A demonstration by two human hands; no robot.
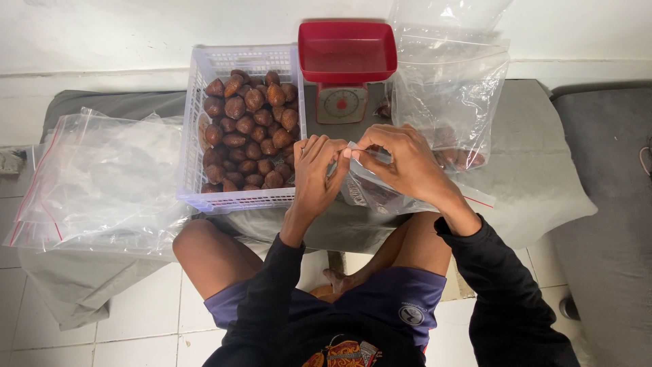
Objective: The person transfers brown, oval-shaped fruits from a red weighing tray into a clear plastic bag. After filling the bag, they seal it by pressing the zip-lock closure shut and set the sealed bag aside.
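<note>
grey cloth — both hands pinching bag

A clear plastic bag sits at the centre of the frame, just below the middle, its top edge pinched between the fingers of both hands; the film is thin, glossy and crumpled, with a red strip along its mouth showing at the lower right; the mouth runs roughly level from centre towards the right, and the body sags below it, resting on the grey desk's front edge; dark brown, scaly fruits show dimly through the film in the lower part; how many there are cannot be told; the bag lies just right of the white basket.
</note>
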